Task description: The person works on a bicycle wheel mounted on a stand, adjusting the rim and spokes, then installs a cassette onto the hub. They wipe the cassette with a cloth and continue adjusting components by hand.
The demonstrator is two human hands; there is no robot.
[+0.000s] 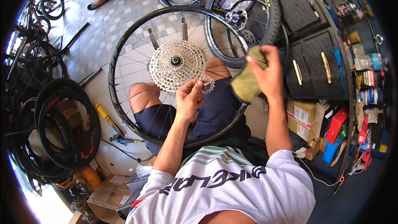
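Across my lap lies a black-rimmed bicycle wheel [117, 41], tireless, with a large silver cassette [166, 64] on its hub. My left hand [189, 101] pinches a small toothed sprocket [211, 85] between thumb and fingers, just over the lower right edge of the cassette. To the right of it, my right hand [267, 72] is closed on an olive-green cloth [247, 84] that hangs down over the wheel's right rim. The hub's end with its dark axle hole shows at the middle of the cassette.
A wheel with a knobby tire [271, 20] lies ahead on the right. Black drawers [315, 64] and cardboard boxes [301, 118] stand to the right. Several tires [66, 124] hang at the left, near a yellow tool [108, 119]. Another person's feet [99, 4] are on the tiled floor.
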